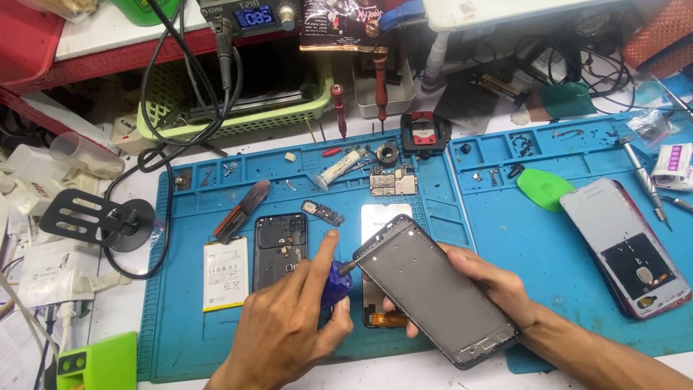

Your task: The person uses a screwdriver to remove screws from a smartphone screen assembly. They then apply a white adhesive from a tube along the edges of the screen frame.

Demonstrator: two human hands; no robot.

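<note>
Holding a frame (435,289) against a screwdriver (336,283).
Our left hand (289,325) grips the screwdriver, tip touching the frame's corner; our right hand (491,285) clasps the frame above the mat (188,289).

Pretty bright, even overhead light, soft short shadows under the hands. Slight glare on the phone frame (433,289). Sharp mid-frame, edges bend a bit, wide-angle style.

Matt dark plastic phone frame (433,289), glossy blue plastic screwdriver handle (335,283) gripped beside it; smooth matt rubbery mat (188,318) underneath.
</note>
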